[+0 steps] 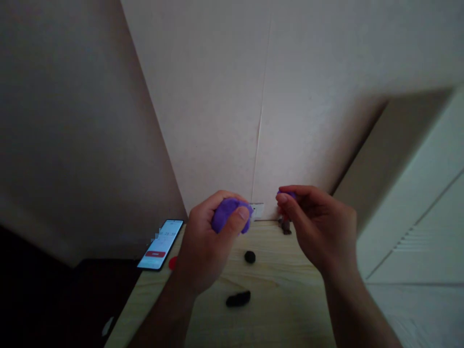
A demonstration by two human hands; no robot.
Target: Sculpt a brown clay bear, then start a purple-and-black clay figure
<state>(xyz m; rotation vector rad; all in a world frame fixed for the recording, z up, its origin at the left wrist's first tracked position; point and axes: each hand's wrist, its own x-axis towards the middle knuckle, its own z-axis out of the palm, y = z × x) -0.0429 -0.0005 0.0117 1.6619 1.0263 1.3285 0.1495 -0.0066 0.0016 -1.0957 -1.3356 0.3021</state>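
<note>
A lump of purple modelling clay (229,215) is gripped in my left hand (206,246), with the thumb pressed on its face. My right hand (321,222) pinches a smaller purple piece of modelling clay (288,194) between thumb and fingertips, and most of that piece is hidden. Both hands are raised above the wooden table (275,299), apart from each other. Below and between them lie a small round black lump (250,256) and a longer black lump (238,298). Partly covered by my left forearm is a red piece (173,263).
At the table's left edge lies a phone (160,245) with its screen lit. A small brown figure (286,227) stands near the back, partly behind my right hand. The wall (217,121) with a white socket (257,210) rises behind; a pale cabinet (416,203) stands on the right.
</note>
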